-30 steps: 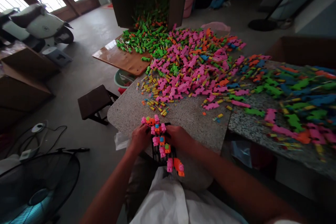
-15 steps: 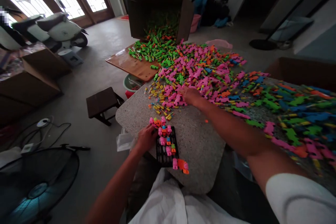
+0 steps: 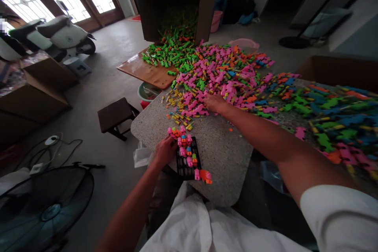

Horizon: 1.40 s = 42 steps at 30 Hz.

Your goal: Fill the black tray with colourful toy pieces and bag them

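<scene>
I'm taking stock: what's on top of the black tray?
Small pink, orange, blue and green pieces sit on the black tray. Whatever lies directly beneath them, or under the left hand, is hidden.

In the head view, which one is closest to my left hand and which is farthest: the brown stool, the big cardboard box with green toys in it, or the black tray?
From your left hand, nearest first:
1. Black tray: right beside it, on its right.
2. Brown stool: ahead to the left, on the floor.
3. Big cardboard box: farthest, well ahead.
</scene>
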{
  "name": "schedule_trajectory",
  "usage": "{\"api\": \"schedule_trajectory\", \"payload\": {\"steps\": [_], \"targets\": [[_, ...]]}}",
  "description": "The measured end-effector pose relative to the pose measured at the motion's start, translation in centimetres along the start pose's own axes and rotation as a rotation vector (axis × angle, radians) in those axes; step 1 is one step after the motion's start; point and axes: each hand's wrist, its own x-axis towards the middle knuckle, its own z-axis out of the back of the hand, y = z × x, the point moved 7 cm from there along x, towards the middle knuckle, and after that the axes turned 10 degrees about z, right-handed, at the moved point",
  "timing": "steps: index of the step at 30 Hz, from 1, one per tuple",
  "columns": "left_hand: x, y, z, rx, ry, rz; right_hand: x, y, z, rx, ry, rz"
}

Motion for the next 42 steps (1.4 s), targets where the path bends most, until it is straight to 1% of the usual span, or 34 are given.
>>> {"api": "schedule_trajectory", "payload": {"steps": [2, 3, 4, 5, 7, 9, 10, 12, 13, 15, 17, 19, 21, 23, 24, 26, 29, 32, 36, 39, 42], "targets": [[0.1, 0.2, -0.1, 0.013, 0.016, 0.013, -1.2, 0.5, -0.2, -0.109, 0.103, 0.039], [0.1, 0.3, -0.2, 0.024, 0.023, 0.024, -1.8, 0.8, -0.3, -0.139, 0.125, 0.066], [0.1, 0.3, -0.2, 0.038, 0.027, 0.034, -2.5, 1.2, -0.2, -0.142, 0.120, 0.088], [0.1, 0.3, -0.1, 0.053, 0.025, 0.042, -3.3, 1.6, -0.2, -0.123, 0.090, 0.098], [0.1, 0.3, 0.0, 0.075, 0.020, 0.042, -5.3, 2.3, -0.2, -0.024, -0.038, 0.068], [0.0, 0.3, 0.0, 0.090, 0.015, 0.042, -7.9, 3.1, -0.7, 0.185, -0.209, -0.022], [0.1, 0.4, 0.0, 0.097, 0.013, 0.046, -9.3, 3.7, -1.3, 0.343, -0.290, -0.071], [0.1, 0.6, -0.1, 0.112, 0.011, 0.061, -12.3, 5.2, -3.6, 0.743, -0.391, -0.171], [0.2, 0.8, -0.2, 0.117, 0.007, 0.064, -13.6, 6.3, -5.2, 0.958, -0.401, -0.223], [0.3, 0.9, -0.2, 0.114, -0.001, 0.049, -15.8, 9.0, -8.4, 1.322, -0.348, -0.330], [0.4, 0.9, -0.3, 0.103, -0.007, 0.022, -17.4, 11.7, -10.8, 1.546, -0.278, -0.410], [0.4, 1.1, -0.3, 0.101, -0.006, 0.006, -18.3, 13.6, -11.9, 1.650, -0.251, -0.424], [0.5, 1.3, -0.3, 0.107, -0.004, 0.006, -18.7, 14.6, -12.0, 1.669, -0.230, -0.381], [0.6, 1.4, -0.3, 0.111, -0.006, 0.007, -18.8, 15.0, -11.7, 1.630, -0.198, -0.331], [0.6, 1.5, -0.3, 0.110, -0.007, 0.008, -18.8, 14.9, -11.5, 1.583, -0.201, -0.309], [0.6, 1.4, -0.2, 0.109, -0.007, 0.009, -18.8, 14.5, -10.6, 1.437, -0.249, -0.258], [0.5, 1.2, -0.2, 0.105, -0.001, 0.010, -18.6, 14.6, -9.3, 1.203, -0.300, -0.128], [0.5, 1.0, -0.2, 0.112, 0.002, 0.020, -18.5, 15.5, -8.7, 1.090, -0.255, -0.009], [0.4, 0.7, -0.1, 0.131, -0.007, 0.039, -18.5, 16.3, -8.4, 0.977, -0.185, 0.104], [0.3, 0.7, -0.2, 0.135, -0.002, 0.049, -18.4, 16.6, -8.7, 0.922, -0.143, 0.146], [0.2, 0.7, -0.3, 0.139, -0.013, 0.060, -18.4, 16.6, -8.9, 0.890, -0.139, 0.144]]}}
